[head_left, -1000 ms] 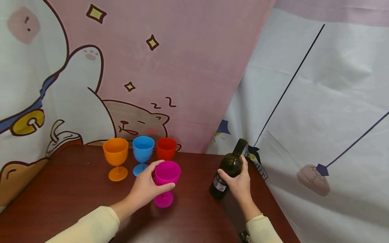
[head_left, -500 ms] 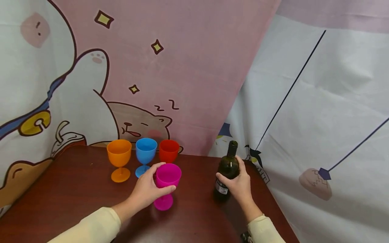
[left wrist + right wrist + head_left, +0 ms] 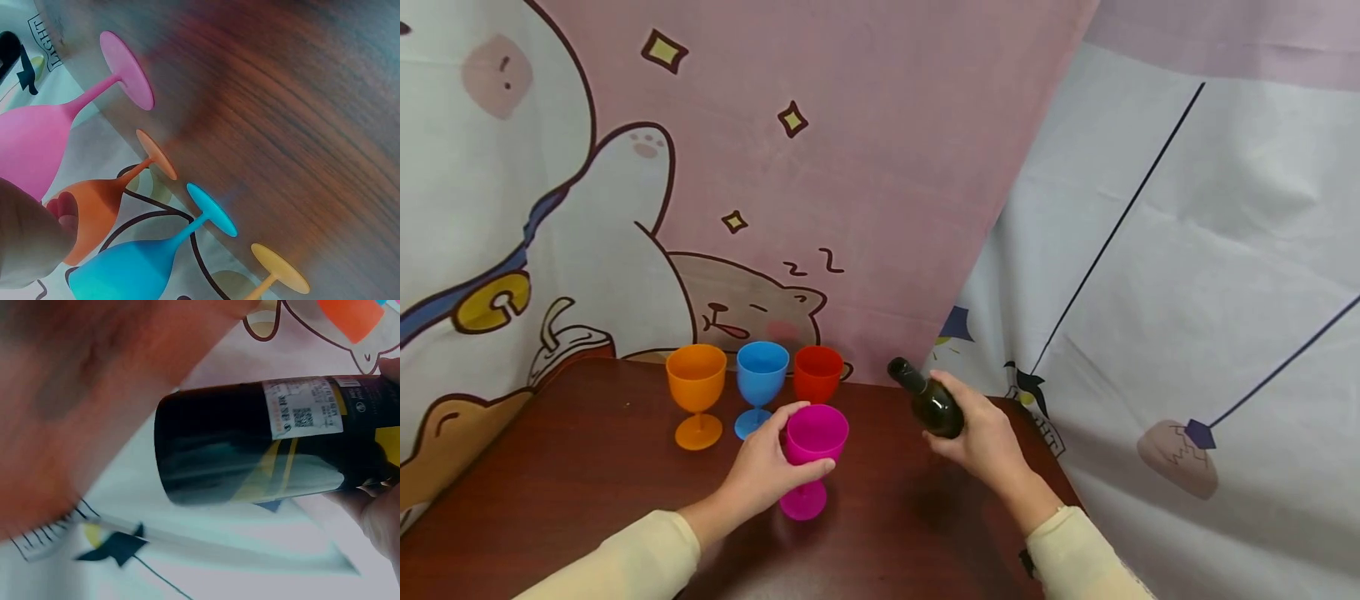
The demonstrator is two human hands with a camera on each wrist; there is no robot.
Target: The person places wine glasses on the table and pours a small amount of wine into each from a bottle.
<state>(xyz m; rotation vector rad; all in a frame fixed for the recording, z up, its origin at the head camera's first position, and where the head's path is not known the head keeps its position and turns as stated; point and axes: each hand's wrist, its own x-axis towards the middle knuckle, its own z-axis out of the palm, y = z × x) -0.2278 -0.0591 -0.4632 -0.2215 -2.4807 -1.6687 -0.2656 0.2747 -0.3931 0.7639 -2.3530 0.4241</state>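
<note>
In the head view my left hand (image 3: pixel 763 458) grips the bowl of a magenta goblet (image 3: pixel 817 433), which stands upright with its foot on the table. The left wrist view shows this goblet's stem and round foot (image 3: pixel 127 70) against the wood. My right hand (image 3: pixel 983 432) is wrapped round a dark green wine bottle (image 3: pixel 937 408), holding it up off the table. The bottle leans to the left, its open mouth pointing toward the goblets and some way from the magenta one. A white printed label (image 3: pixel 303 407) shows in the right wrist view; the hand hides part of the bottle.
Behind the magenta goblet stand an orange goblet (image 3: pixel 697 379), a blue goblet (image 3: pixel 763 371) and a red goblet (image 3: pixel 817 373) in a row. The brown table (image 3: pixel 587 483) ends at a cartoon-printed cloth (image 3: pixel 880 208) at the back and right.
My right hand has raised the bottle from the table and tipped its neck to the left. My left hand keeps hold of the magenta goblet, and the head view has shifted slightly.
</note>
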